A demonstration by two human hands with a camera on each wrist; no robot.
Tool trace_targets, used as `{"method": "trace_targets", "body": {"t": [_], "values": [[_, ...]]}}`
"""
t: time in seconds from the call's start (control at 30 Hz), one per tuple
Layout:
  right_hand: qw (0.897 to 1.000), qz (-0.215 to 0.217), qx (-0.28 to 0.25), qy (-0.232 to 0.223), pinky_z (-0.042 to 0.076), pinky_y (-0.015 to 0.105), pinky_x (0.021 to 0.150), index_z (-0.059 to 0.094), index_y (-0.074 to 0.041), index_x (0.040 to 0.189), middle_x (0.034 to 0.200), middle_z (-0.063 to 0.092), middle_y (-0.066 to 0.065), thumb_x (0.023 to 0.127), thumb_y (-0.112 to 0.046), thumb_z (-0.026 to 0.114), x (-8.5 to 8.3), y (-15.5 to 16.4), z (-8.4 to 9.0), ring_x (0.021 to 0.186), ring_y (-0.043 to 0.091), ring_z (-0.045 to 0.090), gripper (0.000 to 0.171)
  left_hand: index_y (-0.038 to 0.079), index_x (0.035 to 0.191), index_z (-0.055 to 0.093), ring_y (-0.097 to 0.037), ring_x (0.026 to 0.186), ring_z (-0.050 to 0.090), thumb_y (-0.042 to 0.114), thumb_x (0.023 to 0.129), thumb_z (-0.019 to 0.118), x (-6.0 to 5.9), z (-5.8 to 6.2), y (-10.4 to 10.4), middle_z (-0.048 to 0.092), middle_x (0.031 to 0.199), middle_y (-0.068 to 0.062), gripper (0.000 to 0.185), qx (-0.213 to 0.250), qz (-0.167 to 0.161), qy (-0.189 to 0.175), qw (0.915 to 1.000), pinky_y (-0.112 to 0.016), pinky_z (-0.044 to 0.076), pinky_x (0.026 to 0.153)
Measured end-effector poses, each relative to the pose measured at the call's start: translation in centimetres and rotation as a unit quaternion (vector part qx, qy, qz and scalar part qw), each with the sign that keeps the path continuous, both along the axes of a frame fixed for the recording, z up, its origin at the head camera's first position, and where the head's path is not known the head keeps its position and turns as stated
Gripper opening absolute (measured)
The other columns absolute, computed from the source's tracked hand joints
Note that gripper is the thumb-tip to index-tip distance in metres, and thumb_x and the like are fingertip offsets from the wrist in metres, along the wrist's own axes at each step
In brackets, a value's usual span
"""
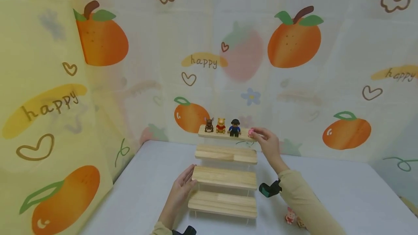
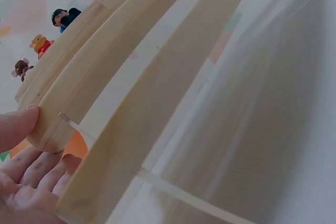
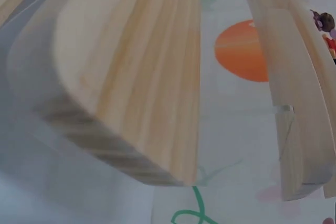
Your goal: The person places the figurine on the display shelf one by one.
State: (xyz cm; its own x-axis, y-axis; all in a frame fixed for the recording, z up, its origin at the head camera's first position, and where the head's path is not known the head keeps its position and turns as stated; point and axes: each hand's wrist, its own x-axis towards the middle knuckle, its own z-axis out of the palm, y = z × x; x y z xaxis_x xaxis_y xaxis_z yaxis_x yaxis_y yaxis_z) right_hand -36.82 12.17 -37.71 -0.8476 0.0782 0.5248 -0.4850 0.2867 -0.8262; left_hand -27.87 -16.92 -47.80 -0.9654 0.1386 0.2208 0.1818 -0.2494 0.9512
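Note:
A tiered wooden display shelf (image 1: 225, 177) with clear supports stands on the table. On its top board, from the left, are a brown eared figurine (image 1: 209, 126), a yellow bear figurine (image 1: 220, 127) in a red shirt and a dark-haired toy figure (image 1: 234, 129) in blue. My right hand (image 1: 269, 145) pinches a small pink figurine (image 1: 250, 133) at the right end of that board. Lower down, my left hand (image 1: 177, 188) holds the left end of the shelf. In the left wrist view its thumb (image 2: 18, 127) presses a board's end, with the other fingers beneath.
Near the right forearm, a pink-and-red figurine (image 1: 289, 216) lies on the white table (image 1: 137, 191) beside another small figurine (image 1: 300, 222), partly covered by the sleeve. A fruit-printed cloth (image 1: 209, 21) hangs behind the shelf and along the left side.

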Motion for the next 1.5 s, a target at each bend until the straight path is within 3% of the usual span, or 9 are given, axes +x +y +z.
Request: {"method": "trace_targets", "body": {"t": [0.13, 0.2, 0.37, 0.43, 0.53, 0.7, 0.97, 1.23, 1.5], "values": [[1.000, -0.002, -0.030, -0.001, 0.047, 0.031, 0.081, 0.064, 0.003, 0.101, 0.099, 0.063, 0.015, 0.082, -0.018, 0.066, -0.4, -0.2, -0.7, 0.090, 0.018, 0.058, 0.028, -0.011, 0.135, 0.023, -0.030, 0.129, 0.020, -0.001, 0.086, 0.053, 0.0, 0.0, 0.0, 0.021, 0.141, -0.023, 0.058, 0.002, -0.005, -0.001, 1.0000, -0.022, 0.025, 0.100], [0.997, 0.034, -0.062, 0.009, 0.047, 0.033, 0.083, 0.066, 0.000, 0.101, 0.098, 0.064, 0.013, 0.082, -0.019, 0.066, -0.5, -0.2, -0.9, 0.089, 0.019, 0.059, 0.026, -0.010, 0.135, 0.023, -0.030, 0.129, 0.021, -0.001, 0.087, 0.053, 0.0, 0.1, 0.0, 0.022, 0.141, -0.023, 0.058, -0.001, -0.002, -0.002, 1.0000, -0.022, 0.026, 0.100], [0.990, 0.087, -0.113, 0.006, 0.049, 0.027, 0.081, 0.068, -0.013, 0.104, 0.098, 0.066, 0.004, 0.082, -0.020, 0.066, -6.5, 2.1, -6.5, 0.086, 0.017, 0.062, 0.024, -0.009, 0.136, 0.023, -0.030, 0.129, 0.021, 0.002, 0.087, 0.054, -0.1, 0.1, 0.0, 0.022, 0.141, -0.022, 0.058, -0.006, -0.001, 0.001, 1.0000, -0.023, 0.026, 0.100], [0.991, 0.074, -0.107, -0.002, 0.049, 0.023, 0.079, 0.067, -0.014, 0.106, 0.100, 0.065, 0.003, 0.082, -0.021, 0.067, -8.6, 2.8, -8.4, 0.089, 0.016, 0.061, 0.026, -0.009, 0.136, 0.023, -0.030, 0.129, 0.020, 0.003, 0.087, 0.054, -0.1, 0.1, 0.0, 0.021, 0.142, -0.022, 0.059, -0.007, -0.002, -0.001, 1.0000, -0.023, 0.025, 0.101], [0.994, 0.064, -0.089, -0.027, 0.046, 0.034, 0.086, 0.064, -0.012, 0.111, 0.106, 0.063, 0.004, 0.082, -0.027, 0.066, -5.4, 2.0, -5.5, 0.099, 0.018, 0.056, 0.032, -0.008, 0.136, 0.024, -0.030, 0.129, 0.021, 0.003, 0.087, 0.055, 0.0, 0.1, 0.0, 0.022, 0.142, -0.021, 0.059, -0.013, 0.005, -0.002, 0.9999, -0.023, 0.026, 0.100], [0.998, 0.031, -0.047, 0.001, 0.040, 0.044, 0.091, 0.059, -0.002, 0.115, 0.113, 0.059, 0.009, 0.089, -0.030, 0.056, -0.1, 1.5, -0.8, 0.107, 0.026, 0.049, 0.038, -0.007, 0.136, 0.025, -0.030, 0.128, 0.022, 0.005, 0.087, 0.056, 0.1, 0.3, 0.2, 0.023, 0.141, -0.021, 0.060, -0.026, 0.008, 0.005, 0.9996, -0.023, 0.028, 0.099], [0.988, 0.131, -0.077, 0.005, 0.047, 0.042, 0.080, 0.060, -0.007, 0.111, 0.110, 0.060, 0.009, 0.089, -0.040, 0.051, -2.7, 6.2, -5.7, 0.096, 0.023, 0.056, 0.041, -0.011, 0.136, 0.020, -0.033, 0.129, 0.015, 0.000, 0.088, 0.051, 0.7, 0.5, -0.1, 0.016, 0.142, -0.024, 0.058, -0.009, -0.011, 0.003, 0.9999, -0.022, 0.026, 0.098], [0.987, 0.156, -0.009, -0.049, 0.051, 0.029, 0.078, 0.054, 0.007, 0.111, 0.104, 0.061, 0.018, 0.096, -0.031, 0.039, 4.1, 7.6, -1.3, 0.091, 0.023, 0.061, 0.043, -0.010, 0.136, 0.018, -0.031, 0.130, 0.013, -0.001, 0.088, 0.051, 0.3, 0.6, 0.7, 0.014, 0.143, -0.023, 0.059, 0.019, -0.027, -0.005, 0.9994, -0.023, 0.025, 0.099], [0.981, 0.173, -0.039, -0.082, 0.050, 0.033, 0.081, 0.060, -0.007, 0.106, 0.104, 0.059, 0.024, 0.099, -0.017, 0.034, 6.7, 8.7, -1.5, 0.091, 0.021, 0.060, 0.029, -0.008, 0.137, 0.020, -0.030, 0.132, 0.007, 0.003, 0.090, 0.048, 0.5, 0.4, 0.2, 0.012, 0.145, -0.019, 0.056, 0.001, -0.020, -0.010, 0.9998, -0.033, 0.018, 0.101]]}}
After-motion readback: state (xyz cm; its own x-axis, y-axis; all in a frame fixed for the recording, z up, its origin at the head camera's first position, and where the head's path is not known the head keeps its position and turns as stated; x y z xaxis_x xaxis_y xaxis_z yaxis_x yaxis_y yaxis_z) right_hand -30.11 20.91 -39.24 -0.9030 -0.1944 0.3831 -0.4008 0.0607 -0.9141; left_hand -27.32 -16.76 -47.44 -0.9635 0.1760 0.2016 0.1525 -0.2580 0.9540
